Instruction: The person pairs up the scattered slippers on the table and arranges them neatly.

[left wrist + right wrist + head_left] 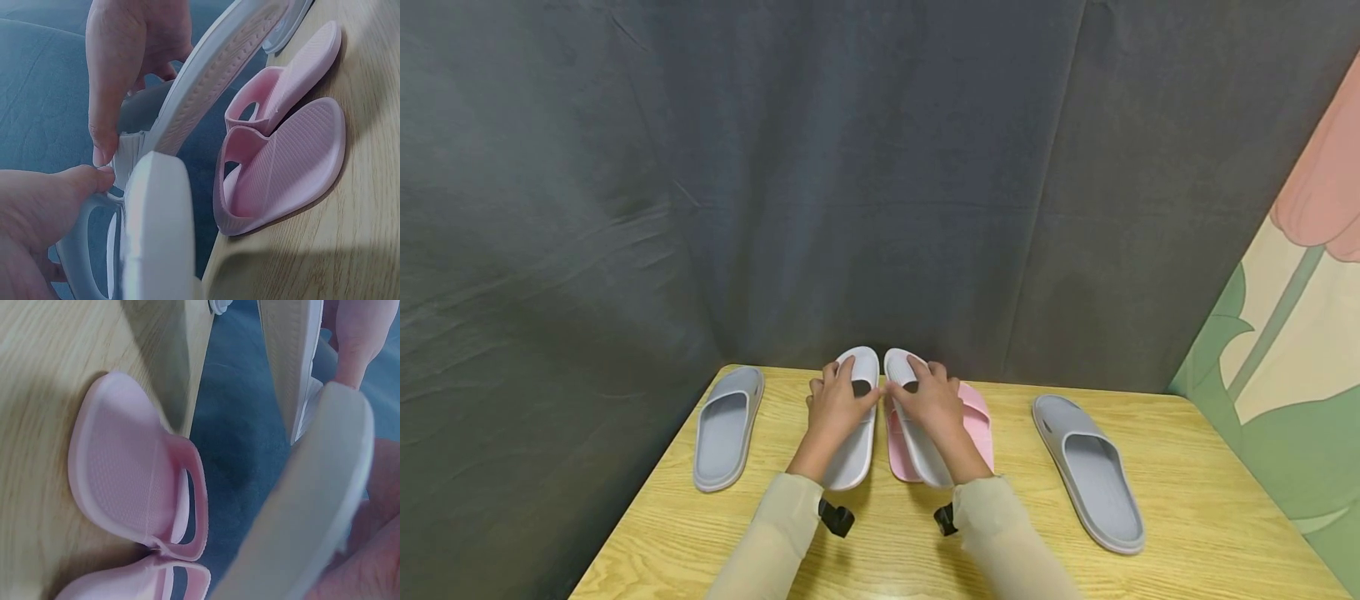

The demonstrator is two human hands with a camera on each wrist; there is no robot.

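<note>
Each hand grips a white slipper by its strap. My left hand (835,407) holds the left white slipper (850,462), seen close up in the left wrist view. The right white slipper (927,457) is in my right hand (934,403), tilted so its toe leans toward the other. Both thumbs point inward and nearly meet between the straps. The wrist views show both slippers raised off the table. Below them sits a pair of pink slippers (284,172), side by side on the wood, partly hidden in the head view by the right white slipper and right hand.
One grey slipper (722,435) lies at the left edge of the wooden table (895,558). Another grey slipper (1103,487) lies angled on the right. A dark curtain (865,183) hangs behind the table, and a painted flower wall (1292,367) stands at the right.
</note>
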